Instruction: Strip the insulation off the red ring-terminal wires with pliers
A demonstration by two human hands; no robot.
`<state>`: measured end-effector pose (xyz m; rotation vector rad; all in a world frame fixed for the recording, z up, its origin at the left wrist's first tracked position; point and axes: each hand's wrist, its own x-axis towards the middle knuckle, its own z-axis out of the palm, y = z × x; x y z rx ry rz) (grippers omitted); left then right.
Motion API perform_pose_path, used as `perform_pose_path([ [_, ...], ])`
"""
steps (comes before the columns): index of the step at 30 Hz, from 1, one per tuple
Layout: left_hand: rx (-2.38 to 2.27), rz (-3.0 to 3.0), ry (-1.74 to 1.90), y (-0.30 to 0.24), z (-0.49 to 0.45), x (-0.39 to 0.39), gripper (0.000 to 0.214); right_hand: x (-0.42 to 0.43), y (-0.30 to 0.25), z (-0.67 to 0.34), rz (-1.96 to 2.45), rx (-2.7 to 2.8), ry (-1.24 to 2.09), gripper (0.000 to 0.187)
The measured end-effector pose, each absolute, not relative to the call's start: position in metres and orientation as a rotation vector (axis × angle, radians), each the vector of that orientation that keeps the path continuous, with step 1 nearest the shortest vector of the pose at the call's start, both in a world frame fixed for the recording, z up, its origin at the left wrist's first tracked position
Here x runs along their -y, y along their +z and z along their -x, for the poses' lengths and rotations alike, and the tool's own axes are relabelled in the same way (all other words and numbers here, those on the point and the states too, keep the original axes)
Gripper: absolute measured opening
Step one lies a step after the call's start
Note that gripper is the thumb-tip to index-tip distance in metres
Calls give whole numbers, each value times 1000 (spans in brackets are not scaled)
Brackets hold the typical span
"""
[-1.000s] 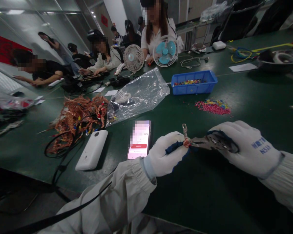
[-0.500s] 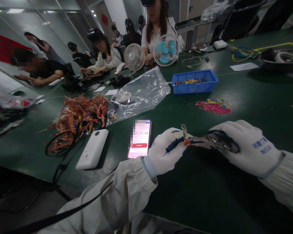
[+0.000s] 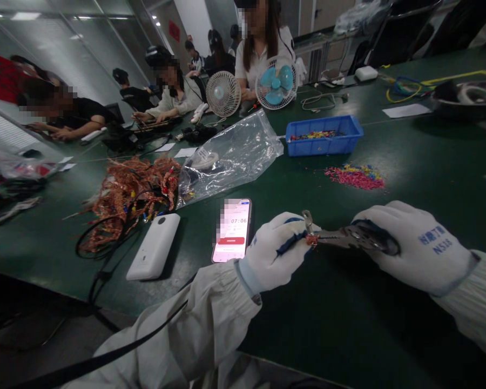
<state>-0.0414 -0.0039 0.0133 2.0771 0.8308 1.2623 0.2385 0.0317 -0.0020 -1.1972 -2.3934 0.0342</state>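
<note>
My left hand (image 3: 278, 249), in a white and blue glove, pinches a metal cable lug (image 3: 307, 220) that points upward. Reddish copper strands (image 3: 312, 240) bunch at the lug's base, beside the fingertips. In my gloved right hand (image 3: 413, 246) are metal wire-stripping pliers (image 3: 350, 238), their handles mostly hidden by the palm. The nose of the pliers points left and meets the copper strands. Whether its jaws grip any strand is too small to tell.
Left lie a tangle of copper wire (image 3: 125, 189), a white power bank (image 3: 154, 248) and a phone (image 3: 230, 229). Farther back are a clear plastic bag (image 3: 243, 146), a blue bin (image 3: 326, 145) and colored scraps (image 3: 354, 176). Co-workers sit across the green table (image 3: 348, 324).
The pliers and my right hand have shifted slightly to the right. Copper strands at the lug's base look more spread out. My left hand stays nearly in place.
</note>
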Motion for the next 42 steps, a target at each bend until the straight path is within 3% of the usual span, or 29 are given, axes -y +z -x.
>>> perform_pose_path([
  [11, -593, -2416, 1302, 12, 48, -2, 23, -32, 34, -241, 1384, 2603, 506, 27],
  [24, -406, -2838, 1253, 25, 44, -2, 19, -18, 28, -269, 1521, 2630, 670, 38],
  [34, -778, -2812, 923, 37, 41, 10, 49, -31, 43, -267, 1421, 2879, 894, 38],
  [39, -805, -2882, 865, 40, 41, 14, 45, -40, 51, -264, 1497, 2912, 1035, 38],
  [42, -669, -2962, 1041, 37, 42, 17, 35, -40, 51, -263, 1435, 2952, 1043, 35],
])
